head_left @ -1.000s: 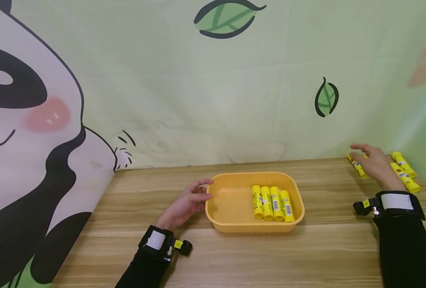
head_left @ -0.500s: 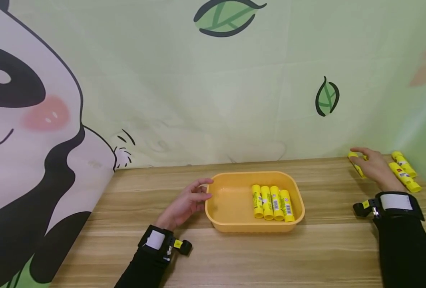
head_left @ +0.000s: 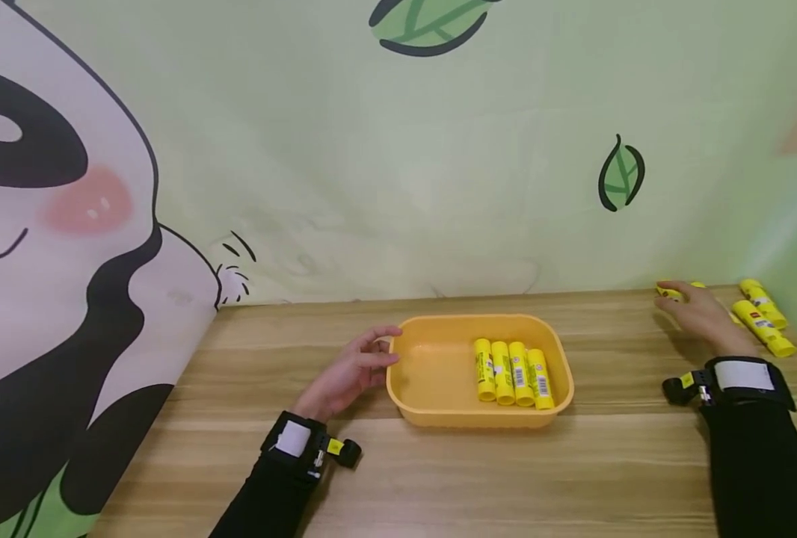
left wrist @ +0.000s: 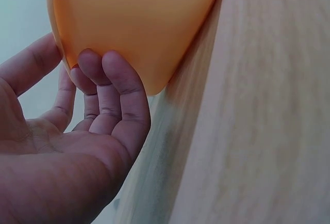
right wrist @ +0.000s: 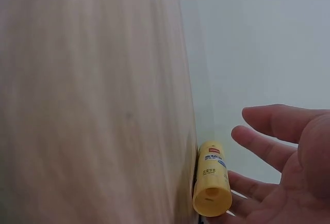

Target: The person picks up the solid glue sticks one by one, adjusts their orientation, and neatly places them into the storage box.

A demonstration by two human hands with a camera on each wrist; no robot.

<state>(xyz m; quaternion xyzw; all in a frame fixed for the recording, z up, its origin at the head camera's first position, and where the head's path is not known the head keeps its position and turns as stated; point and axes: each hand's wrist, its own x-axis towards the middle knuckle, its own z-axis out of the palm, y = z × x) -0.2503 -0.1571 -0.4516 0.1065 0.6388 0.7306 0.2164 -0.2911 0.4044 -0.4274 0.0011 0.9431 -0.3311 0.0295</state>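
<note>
Fingertips of my left hand (head_left: 345, 376) hold the left end of an orange tray (head_left: 432, 418). In the left wrist view its thumb reaches the rim and the other fingers (left wrist: 126, 79) curl against the outer wall. Inside the tray, several yellow glue sticks (head_left: 502, 373) lie side by side in the right half. At the back right my right hand (head_left: 701, 317) is over more glue sticks, partly hiding them. One glue stick (right wrist: 212, 182) is close against its lower fingers in the right wrist view, while the thumb and a finger stand apart from it.
More glue sticks (head_left: 763, 329) lie to the right of my right hand, by the side wall. The wooden table (head_left: 479, 478) ends at a printed backdrop (head_left: 425, 224) with a panda and leaves. The tray's left half shows a bare bottom.
My right hand has come lower over the glue sticks and covers more of them. The left hand stays at the tray. The head view has tilted down slightly.
</note>
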